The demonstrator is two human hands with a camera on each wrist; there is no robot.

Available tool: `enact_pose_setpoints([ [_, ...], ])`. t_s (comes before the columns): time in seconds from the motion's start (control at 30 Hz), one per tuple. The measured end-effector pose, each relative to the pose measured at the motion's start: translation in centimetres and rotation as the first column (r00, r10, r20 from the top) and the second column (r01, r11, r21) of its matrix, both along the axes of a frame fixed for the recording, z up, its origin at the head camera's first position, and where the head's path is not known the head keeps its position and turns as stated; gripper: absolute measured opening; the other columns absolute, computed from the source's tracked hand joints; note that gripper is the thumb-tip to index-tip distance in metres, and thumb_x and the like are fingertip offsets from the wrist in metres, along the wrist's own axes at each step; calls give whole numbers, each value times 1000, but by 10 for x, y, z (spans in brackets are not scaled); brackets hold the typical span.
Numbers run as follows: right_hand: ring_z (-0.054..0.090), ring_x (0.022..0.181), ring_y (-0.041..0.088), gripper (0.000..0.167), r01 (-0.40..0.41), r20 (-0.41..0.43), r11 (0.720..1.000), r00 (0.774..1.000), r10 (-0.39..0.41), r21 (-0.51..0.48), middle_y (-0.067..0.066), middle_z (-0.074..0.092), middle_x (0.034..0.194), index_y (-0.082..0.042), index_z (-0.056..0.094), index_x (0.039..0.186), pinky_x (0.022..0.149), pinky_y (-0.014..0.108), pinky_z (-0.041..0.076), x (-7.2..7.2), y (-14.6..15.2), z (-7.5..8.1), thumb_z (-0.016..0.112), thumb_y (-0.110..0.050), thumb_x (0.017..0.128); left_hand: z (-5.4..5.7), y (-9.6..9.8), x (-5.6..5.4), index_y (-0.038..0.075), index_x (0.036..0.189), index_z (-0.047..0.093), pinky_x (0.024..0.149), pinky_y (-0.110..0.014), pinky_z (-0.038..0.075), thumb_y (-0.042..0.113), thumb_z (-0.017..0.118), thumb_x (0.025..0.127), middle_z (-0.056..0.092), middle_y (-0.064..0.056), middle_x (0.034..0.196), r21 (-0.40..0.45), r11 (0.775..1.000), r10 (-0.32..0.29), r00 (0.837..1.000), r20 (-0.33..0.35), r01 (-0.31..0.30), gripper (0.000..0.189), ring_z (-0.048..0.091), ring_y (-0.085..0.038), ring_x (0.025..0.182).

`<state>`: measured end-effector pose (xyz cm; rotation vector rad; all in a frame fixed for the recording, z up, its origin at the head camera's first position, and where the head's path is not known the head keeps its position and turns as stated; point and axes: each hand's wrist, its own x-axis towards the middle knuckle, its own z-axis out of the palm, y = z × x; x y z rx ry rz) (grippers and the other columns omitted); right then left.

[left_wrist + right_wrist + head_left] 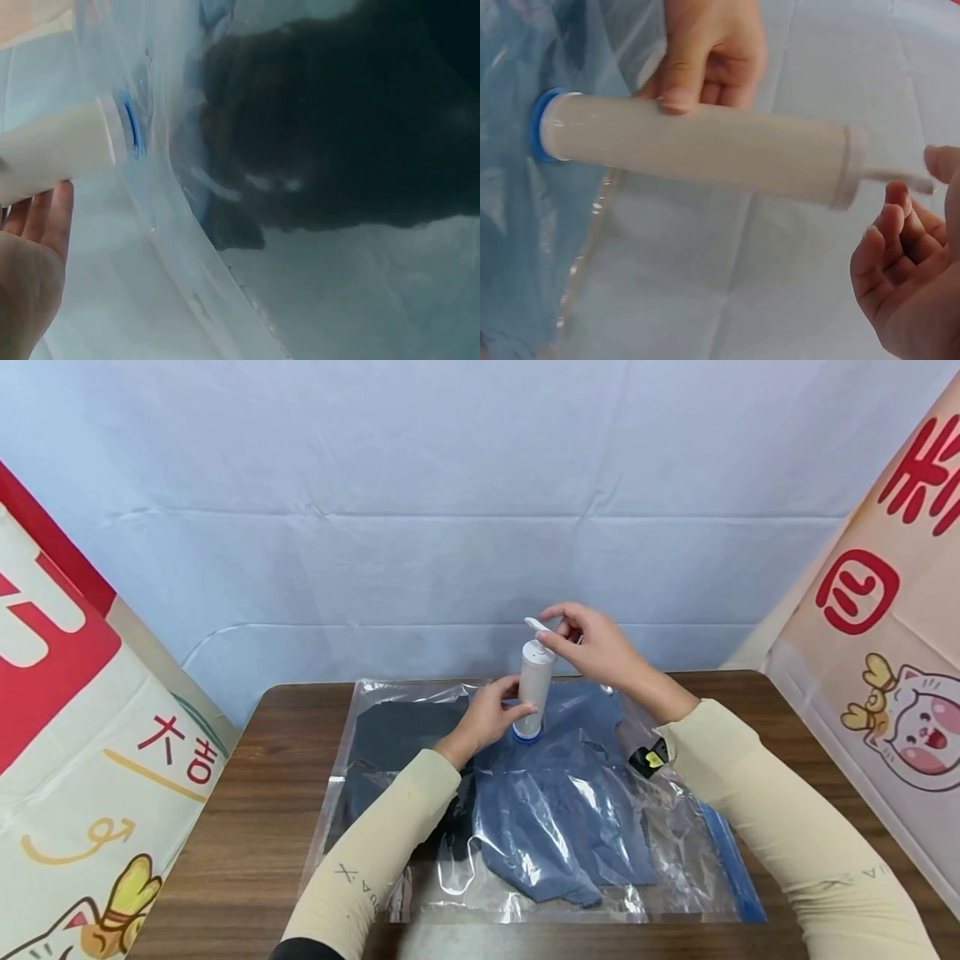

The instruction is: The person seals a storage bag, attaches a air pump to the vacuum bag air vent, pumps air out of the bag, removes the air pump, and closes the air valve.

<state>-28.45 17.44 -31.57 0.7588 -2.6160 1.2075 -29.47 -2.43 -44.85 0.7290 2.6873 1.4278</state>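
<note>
A white hand pump stands upright on a clear vacuum storage bag, its base at a blue valve ring. My left hand holds the pump's barrel low down, thumb on the near side. At the top, my right hand pinches the white pump handle between thumb and fingers. The right wrist view shows the handle drawn only slightly out of the barrel. Inside the bag lie a dark folded cloth and a blue one.
A blue strip runs along the bag's right edge. Next to the right sleeve lies a small black item with a yellow mark. Brown wooden table shows around the bag; a pale cloth hangs behind, with printed banners at the sides.
</note>
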Motion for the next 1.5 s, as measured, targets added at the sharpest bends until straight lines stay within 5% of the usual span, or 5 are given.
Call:
enact_pose_setpoints([
  [0.33, 46, 57, 20, 31, 43, -14, 987, 999, -41, 153, 6, 58, 72, 1, 67, 126, 55, 32, 38, 4, -13, 19, 66, -15, 100, 3, -3, 2, 8, 145, 52, 97, -32, 54, 22, 75, 94, 61, -10, 137, 12, 1000, -25, 997, 66, 24, 59, 62, -25, 124],
  [0.73, 48, 49, 16, 16, 29, 2, 973, 1000, -30, 231, 4, 53, 63, -5, 68, 95, 48, 31, 42, 2, -20, 5, 63, -18, 102, -1, -5, 2, 4, 142, 57, 101, -31, 52, 19, 75, 94, 63, -13, 136, -12, 1000, -23, 999, 24, 24, 54, 62, -27, 125],
  [1.1, 57, 66, 21, 14, 8, 29, 969, 999, -16, 248, 9, 70, 86, -3, 72, 100, 62, 35, 46, -1, -30, 18, 66, -16, 101, -5, -10, 4, 6, 143, 56, 101, -32, 52, 19, 75, 93, 64, -12, 136, -6, 1000, -20, 1000, 12, 20, 55, 62, -25, 126],
  [1.27, 47, 57, 17, 21, 1, 12, 967, 1000, -4, 256, 8, 63, 75, -2, 71, 91, 54, 30, 38, -3, -29, 43, 65, -19, 102, -5, -9, 4, 7, 143, 57, 100, -32, 53, 21, 75, 93, 64, -12, 135, -12, 1000, -18, 1000, 13, 18, 54, 63, -26, 125],
  [1.5, 45, 50, 14, 32, 65, -11, 973, 998, -64, 224, 7, 59, 68, -1, 69, 92, 44, 24, 34, 5, -28, 118, 59, -28, 105, -3, -7, 4, 8, 144, 55, 98, -32, 54, 23, 74, 94, 64, -13, 136, -36, 999, -7, 1000, 22, 8, 56, 62, -26, 125],
])
